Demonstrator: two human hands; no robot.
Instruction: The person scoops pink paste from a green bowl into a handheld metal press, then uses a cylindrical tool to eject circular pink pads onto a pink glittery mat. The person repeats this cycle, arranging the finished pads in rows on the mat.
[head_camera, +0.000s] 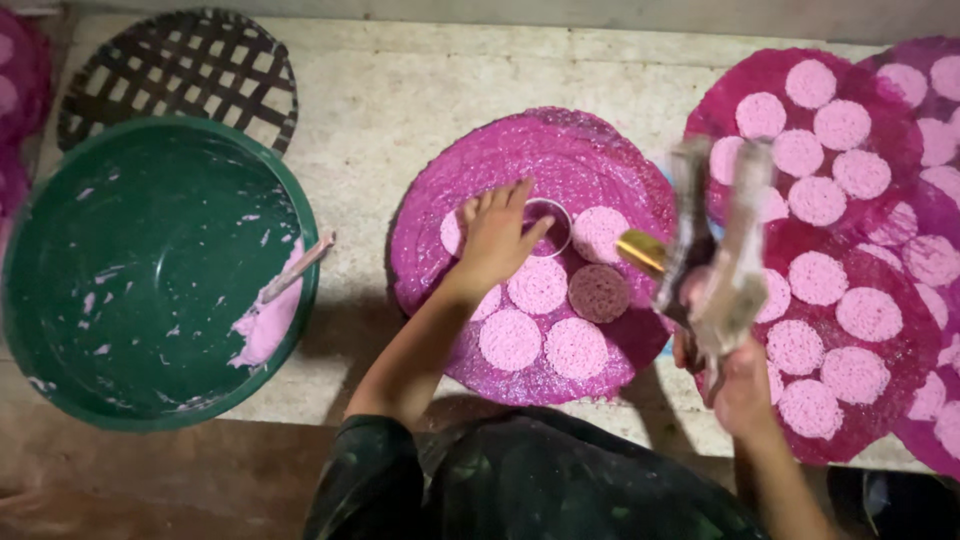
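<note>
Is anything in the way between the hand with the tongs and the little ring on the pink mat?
Yes. Between the right hand holding the tongs and the metal ring under the left hand lie pink discs on the woven mat.

Pale speckled stone bench (400, 110) under dim warm light; brown floor (150, 480) at near edge; wall strip (600, 12) along far edge.
</note>
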